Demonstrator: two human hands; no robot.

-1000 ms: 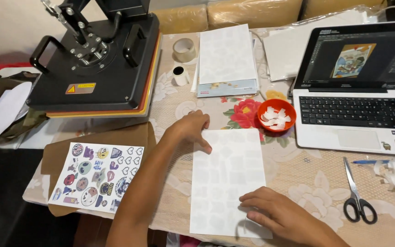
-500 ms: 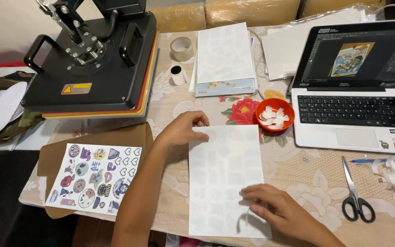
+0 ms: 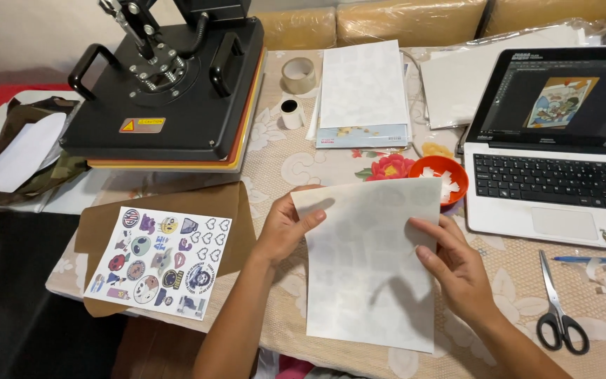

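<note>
Got the white sheet (image 3: 369, 263) lifted by its top edge, tilted up toward me, with the bottom edge down on the worktop (image 3: 275, 151) right in front of me. My left hand (image 3: 283, 228) pinches the upper left corner, thumb on the front and fingers closed behind it; my right hand (image 3: 457, 270) has the right edge near the top, fingers curled loosely shut on the paper. Nothing else in either hand. The sheet looks thin and very light, floppy enough that it curves a bit between my hands, and the face seems smooth with faint pale shapes showing, like cut outlines. I'd guess it creases easily, so holding it at two corners or edges feels safer than one hand in the middle. To my left there's a printed sticker sheet (image 3: 159, 260), colourful and glossy-looking, lying on a piece of brown paper (image 3: 236, 217). Behind that sits the black heat press (image 3: 166, 84), all hard metal. Also around: a tape roll (image 3: 298, 74), a stack of white sheets (image 3: 364, 91), a small red bowl (image 3: 443, 179) with white scraps, an open laptop (image 3: 562, 140) and black-handled scissors (image 3: 559, 309) on the lacy, floral tablecloth (image 3: 513, 281).
</note>
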